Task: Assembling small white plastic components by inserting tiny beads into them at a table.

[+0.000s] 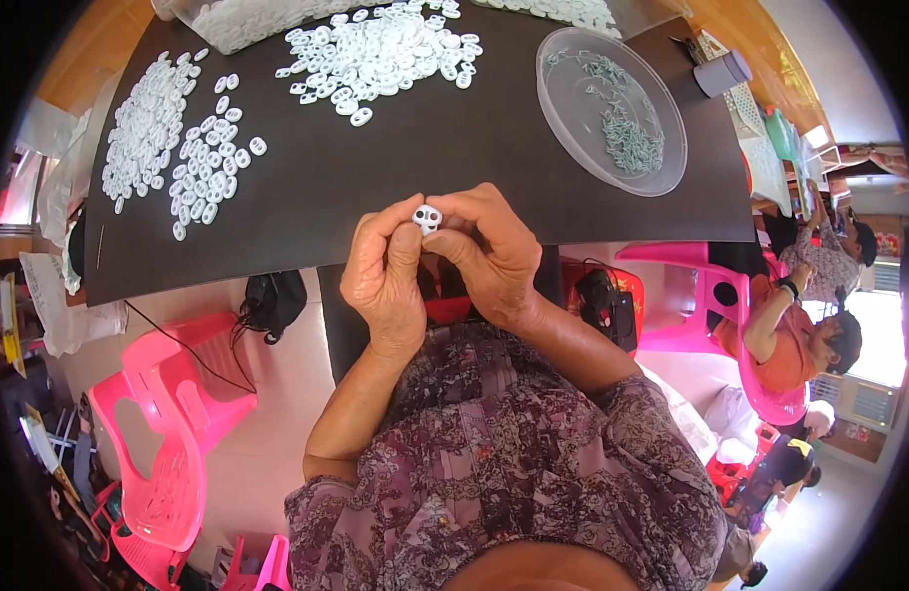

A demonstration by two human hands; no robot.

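Observation:
My hands meet just above the near edge of the dark table. Between them is a small white plastic piece with two dark round holes (428, 218), much like a cord stopper. My left hand (383, 281) pinches it from the left with thumb and finger. From the other side, my right hand (496, 254) grips the same piece, fingers curled and thumb pressed close. Beyond lies a pile of white two-holed oval pieces (370, 59). Two more piles of white pieces (142, 133) (206, 169) lie at the left.
At the right of the dark table (375, 158) sits a round clear tray (584, 133) with many small grey-green pieces (632, 143). A clear bin (267, 25) stands at the far edge. Pink plastic chairs (178, 433) (706, 305) flank me. Other people (784, 340) sit at the right.

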